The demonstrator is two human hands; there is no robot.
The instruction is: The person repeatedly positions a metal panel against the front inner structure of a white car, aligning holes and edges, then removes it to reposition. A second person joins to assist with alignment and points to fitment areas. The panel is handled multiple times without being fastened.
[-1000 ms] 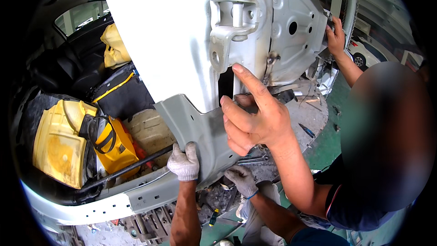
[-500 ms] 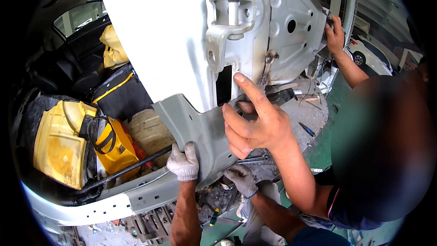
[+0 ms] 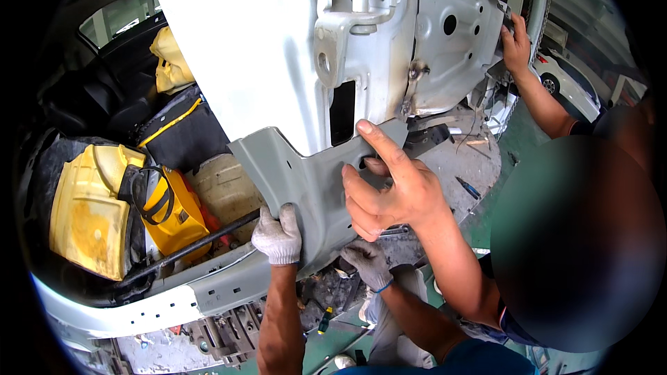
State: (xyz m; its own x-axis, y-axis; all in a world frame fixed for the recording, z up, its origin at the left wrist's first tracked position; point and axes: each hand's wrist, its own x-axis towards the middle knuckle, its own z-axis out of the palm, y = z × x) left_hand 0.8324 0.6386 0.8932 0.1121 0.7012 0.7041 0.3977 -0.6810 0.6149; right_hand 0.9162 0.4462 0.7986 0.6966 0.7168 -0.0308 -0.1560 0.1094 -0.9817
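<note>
A grey sheet-metal panel (image 3: pixel 309 184) lies over the car's sill, at the foot of the white door pillar (image 3: pixel 372 97). My left hand (image 3: pixel 278 236), in a white knitted glove, grips the panel's inner edge with its thumb raised. Lower and to the right, my right hand (image 3: pixel 368 262), gloved too, is curled at the panel's outer lower edge; its fingertips are partly hidden. A co-worker's bare hand (image 3: pixel 403 198) reaches across the panel, index finger pointing to its upper edge just below the dark rectangular opening (image 3: pixel 342 114).
The co-worker's other hand (image 3: pixel 515 45) holds the far edge of the fender-side metal. A black bar (image 3: pixel 201 244) crosses the cabin beside a yellow bag (image 3: pixel 170 215) and yellow foam (image 3: pixel 90 215). A screwdriver (image 3: pixel 325 321) lies below; a blue-handled tool (image 3: pixel 467 187) rests at right.
The view has shifted slightly, so the car body and panel sit higher in it. The co-worker's pointing finger is now lower against the pillar, nearer the panel's edge. My hands keep their places.
</note>
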